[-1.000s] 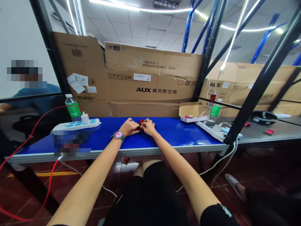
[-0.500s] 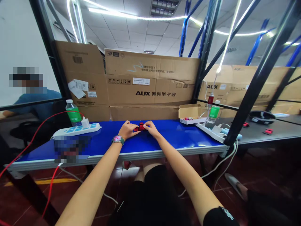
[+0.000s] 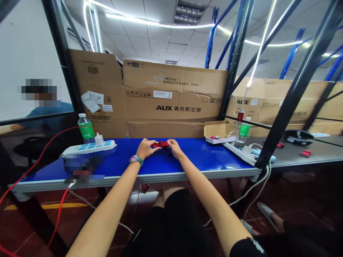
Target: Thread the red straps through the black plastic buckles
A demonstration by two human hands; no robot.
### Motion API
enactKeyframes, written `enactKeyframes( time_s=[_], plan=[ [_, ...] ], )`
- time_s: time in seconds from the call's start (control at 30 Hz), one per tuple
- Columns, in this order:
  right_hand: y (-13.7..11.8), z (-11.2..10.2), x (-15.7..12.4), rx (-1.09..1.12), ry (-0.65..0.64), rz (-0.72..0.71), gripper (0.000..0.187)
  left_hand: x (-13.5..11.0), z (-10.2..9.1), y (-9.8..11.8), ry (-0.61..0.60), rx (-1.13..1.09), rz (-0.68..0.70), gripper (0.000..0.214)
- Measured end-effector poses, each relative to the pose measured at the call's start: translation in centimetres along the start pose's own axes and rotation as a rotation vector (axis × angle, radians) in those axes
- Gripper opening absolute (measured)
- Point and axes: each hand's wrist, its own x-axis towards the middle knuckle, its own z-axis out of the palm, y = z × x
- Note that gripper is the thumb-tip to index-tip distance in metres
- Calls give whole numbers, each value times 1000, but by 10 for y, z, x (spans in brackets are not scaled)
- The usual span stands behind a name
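Red-and-black piece (image 3: pixel 161 144): centre of the frame, running sideways between the two hands; whether it touches the surface below, I cannot tell.
Left hand (image 3: pixel 146 149): thumb and fingers pinching the piece's left end, the thumb along its near side.
Right hand (image 3: pixel 174 147): thumb and bent fingers pinching the right end, fingertips partly hidden.
Watch (image 3: pixel 136 159): round face, green strap, on the left wrist.
Blue tabletop (image 3: pixel 198 160): across the middle of the frame, under both hands, with a pale metal front edge.
White power strip (image 3: pixel 88 147): left of the left hand, a white plug (image 3: pixel 99 139) standing in it.
Green-labelled bottle (image 3: pixel 86 129): upright, just behind that strip.
Pixelated object (image 3: pixel 84 167): left of the frame, by the front edge, too masked to identify.
Red cable (image 3: pixel 60 203): down the lower left.
Open carton (image 3: pixel 217 127): right of the hands near the back, lid raised, small reddish bits inside.
Second bottle (image 3: pixel 243 131): right of the carton, also green-labelled.
Dark tabletop (image 3: pixel 327 155): far right, carrying another red-and-black item (image 3: pixel 305 153) and a black band (image 3: pixel 298 137).
Cardboard panel (image 3: pixel 174 92): behind everything, centre, printed "AUX".
Co-worker (image 3: pixel 63 109): left edge of the frame, in blue, beyond the rack post.
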Motion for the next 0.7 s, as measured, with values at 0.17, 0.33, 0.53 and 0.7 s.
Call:
enactKeyframes(
  time_s=[0.17, 0.33, 0.53, 0.7],
  plan=[
    [-3, 2, -3, -56, -90, 28, 36, -1, -4, 2, -128, -1, 66, 38],
    [-4, 3, -2, -170, -68, -53, 27, -2, -5, 2, -179, 27, 77, 36],
    [-6, -1, 0, -161, 14, -43, 27, -2, -4, 0, -137, 47, 24, 36],
    [-3, 2, -2, -22, 40, 57, 29, -1, -5, 2, -124, 29, 15, 37]
  ],
)
